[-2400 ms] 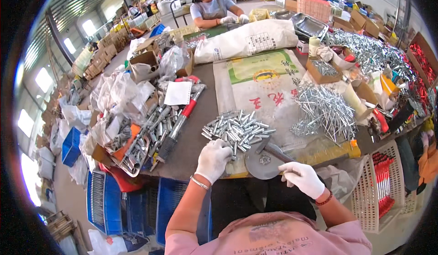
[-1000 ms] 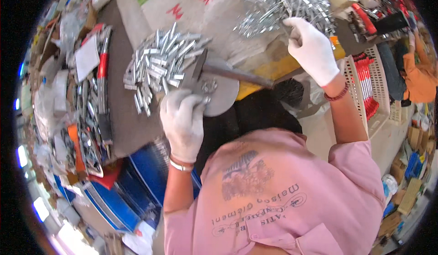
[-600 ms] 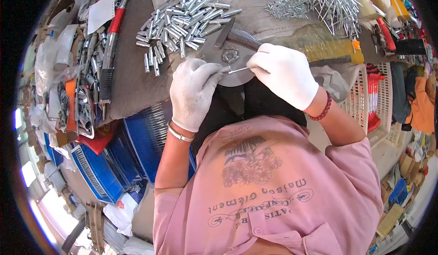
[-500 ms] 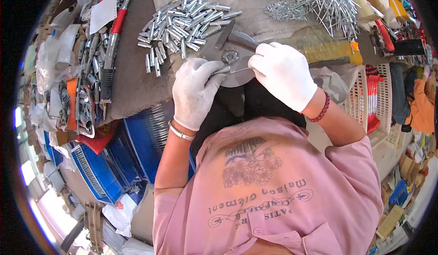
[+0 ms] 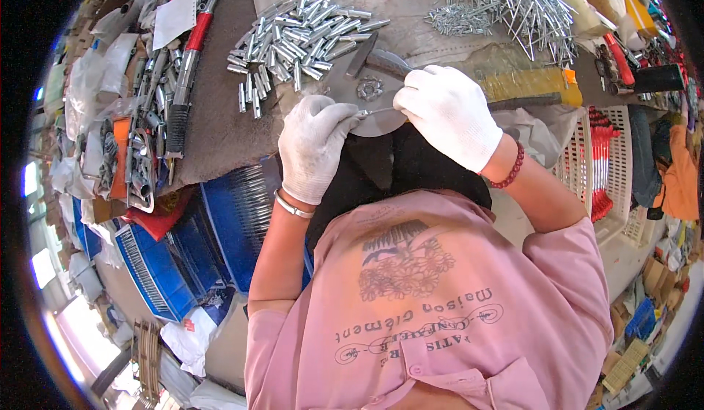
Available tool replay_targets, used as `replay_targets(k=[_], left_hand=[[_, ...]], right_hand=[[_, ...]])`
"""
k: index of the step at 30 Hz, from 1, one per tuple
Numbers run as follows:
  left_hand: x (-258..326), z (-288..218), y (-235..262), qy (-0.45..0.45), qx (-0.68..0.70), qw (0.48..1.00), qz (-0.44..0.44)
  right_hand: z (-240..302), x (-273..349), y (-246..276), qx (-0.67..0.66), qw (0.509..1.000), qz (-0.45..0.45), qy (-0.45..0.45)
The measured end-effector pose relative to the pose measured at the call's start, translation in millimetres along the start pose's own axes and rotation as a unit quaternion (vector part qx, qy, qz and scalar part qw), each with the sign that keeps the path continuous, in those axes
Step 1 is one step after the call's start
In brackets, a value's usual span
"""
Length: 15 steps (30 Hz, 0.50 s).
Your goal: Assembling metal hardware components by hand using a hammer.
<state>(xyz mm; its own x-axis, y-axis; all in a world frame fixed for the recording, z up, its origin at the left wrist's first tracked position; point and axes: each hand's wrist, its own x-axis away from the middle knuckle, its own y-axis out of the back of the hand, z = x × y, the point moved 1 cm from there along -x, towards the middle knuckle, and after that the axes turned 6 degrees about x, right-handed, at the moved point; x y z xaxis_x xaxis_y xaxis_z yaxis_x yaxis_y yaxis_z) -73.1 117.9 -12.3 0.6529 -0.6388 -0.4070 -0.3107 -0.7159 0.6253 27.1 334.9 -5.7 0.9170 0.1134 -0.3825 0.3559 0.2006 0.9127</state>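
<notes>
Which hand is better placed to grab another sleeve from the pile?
Left, probably. The left hand sits just below the pile of short metal sleeves; the right hand lies further right, nearer the hammer. Both pinch a thin pin.

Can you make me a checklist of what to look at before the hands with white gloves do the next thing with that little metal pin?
1. Left hand pinches the thin metal pin: ok.
2. Right hand touches the pin's other end: cannot tell, the glove hides it.
3. Round metal plate lies under the hands at the table edge: ok.
4. Hammer lies within reach above the plate: ok.
5. Pile of metal sleeves is close by: ok.
</notes>
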Motion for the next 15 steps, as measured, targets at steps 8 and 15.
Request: replay_targets(k=[8,15], left_hand=[[4,5,-7,-0.009,0.048,0.999,-0.017],[6,-9,1,0.017,0.015,1.000,-0.007]], right_hand=[[0,-9,-8,-0.056,0.998,-0.012,0.024],[-49,5,15,-0.012,0.986,-0.099,-0.133]])
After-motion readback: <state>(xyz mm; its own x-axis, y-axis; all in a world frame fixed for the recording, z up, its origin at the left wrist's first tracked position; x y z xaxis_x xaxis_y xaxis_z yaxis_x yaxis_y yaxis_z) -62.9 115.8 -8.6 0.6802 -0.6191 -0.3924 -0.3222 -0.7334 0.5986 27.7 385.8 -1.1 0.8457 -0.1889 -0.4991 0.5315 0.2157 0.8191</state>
